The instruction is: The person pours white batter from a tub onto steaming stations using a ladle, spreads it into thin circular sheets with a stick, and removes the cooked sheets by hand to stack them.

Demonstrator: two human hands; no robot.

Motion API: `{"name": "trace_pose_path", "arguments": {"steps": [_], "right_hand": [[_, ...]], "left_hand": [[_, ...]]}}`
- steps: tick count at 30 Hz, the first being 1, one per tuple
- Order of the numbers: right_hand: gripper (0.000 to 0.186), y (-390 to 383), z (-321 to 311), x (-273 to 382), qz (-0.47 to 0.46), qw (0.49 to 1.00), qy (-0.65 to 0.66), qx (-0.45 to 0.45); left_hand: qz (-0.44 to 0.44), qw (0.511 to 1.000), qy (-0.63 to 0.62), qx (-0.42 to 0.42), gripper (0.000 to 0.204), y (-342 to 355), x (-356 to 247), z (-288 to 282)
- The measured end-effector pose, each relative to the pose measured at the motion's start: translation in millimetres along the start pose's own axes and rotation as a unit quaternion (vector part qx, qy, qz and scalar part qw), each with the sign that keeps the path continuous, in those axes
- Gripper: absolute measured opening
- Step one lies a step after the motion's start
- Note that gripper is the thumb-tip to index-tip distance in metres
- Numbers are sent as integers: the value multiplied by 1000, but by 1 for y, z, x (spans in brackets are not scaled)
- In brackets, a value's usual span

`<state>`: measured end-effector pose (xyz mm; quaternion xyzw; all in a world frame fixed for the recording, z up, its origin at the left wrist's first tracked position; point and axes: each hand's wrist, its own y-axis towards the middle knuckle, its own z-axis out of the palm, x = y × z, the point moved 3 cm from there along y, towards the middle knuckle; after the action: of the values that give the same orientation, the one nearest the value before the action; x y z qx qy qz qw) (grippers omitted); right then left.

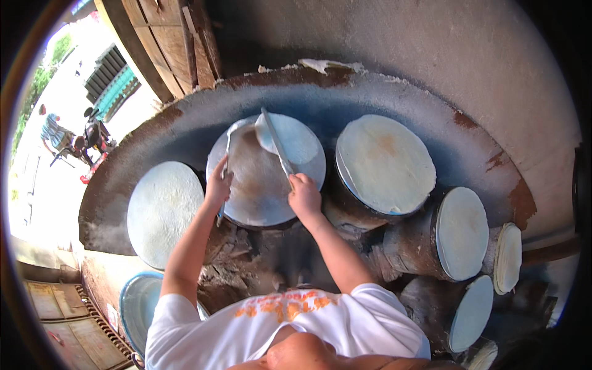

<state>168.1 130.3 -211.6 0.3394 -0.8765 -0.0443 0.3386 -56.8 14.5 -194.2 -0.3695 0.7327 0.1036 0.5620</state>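
Observation:
My left hand [217, 186] is closed around a thin, light-coloured stick-like tool [229, 145], its far end lying at the left part of a round griddle [253, 169]. In my right hand [304, 196] is a long, flat, greyish stick [275, 140], slanting up and left across the same griddle. Pale batter [299, 139] lies in a patch on the griddle's upper right, beside the flat stick. The griddle's middle shows brownish through a thin layer. Whether the left tool ends in a blade or a bowl, I cannot tell.
Right of the griddle stands another round one bearing a pale flatbread [386, 163]; to the left is a white-covered one [165, 213]. Several more curve down the right side. A blue-rimmed basin [135, 302] sits low left. A curved, soot-stained wall [425, 114] runs behind. Outside, a person [57, 132] is seated.

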Motion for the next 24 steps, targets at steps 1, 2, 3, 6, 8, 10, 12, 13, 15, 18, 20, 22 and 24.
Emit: {"name": "trace_pose_path", "arguments": {"steps": [1,2,3,6,8,10,12,13,15,18,20,22,24], "right_hand": [[32,0,-11,1,-18,1000,6,8],[29,0,-25,-3,-38,999,-14,-23],[30,-2,-40,-14,-25,998,-33,-36],[32,10,-40,-47,-34,997,-56,-27],[30,25,-25,-36,-63,998,-6,12],[28,47,-5,-30,-102,994,31,35],[30,60,9,-27,-132,987,34,90],[30,49,12,-28,-138,983,67,104],[30,52,8,-37,-153,975,87,137],[31,57,-28,-37,-209,953,159,149],[33,79,-36,-63,-221,964,127,72],[31,104,-16,-89,-221,969,105,46],[28,124,2,-97,-252,960,91,83]], "left_hand": [[-25,1000,-6,-17,53,-8,7,-8],[-15,999,-17,-24,52,-9,14,-13],[-21,999,-17,-30,52,-13,8,-12],[7,999,-34,-37,52,-16,-5,-6],[-18,997,-49,-63,53,-26,-8,-4],[-20,992,-97,-83,54,-36,-14,-3],[-13,989,-90,-120,54,-54,-14,-3],[-29,988,-79,-130,55,-72,-3,2],[-49,981,-107,-153,56,-97,-2,16],[-39,978,-64,-196,55,-128,4,22],[-57,975,-44,-209,53,-146,0,27],[-3,975,-20,-223,54,-123,15,32],[-104,975,-65,-183,54,-104,-18,53]]}}
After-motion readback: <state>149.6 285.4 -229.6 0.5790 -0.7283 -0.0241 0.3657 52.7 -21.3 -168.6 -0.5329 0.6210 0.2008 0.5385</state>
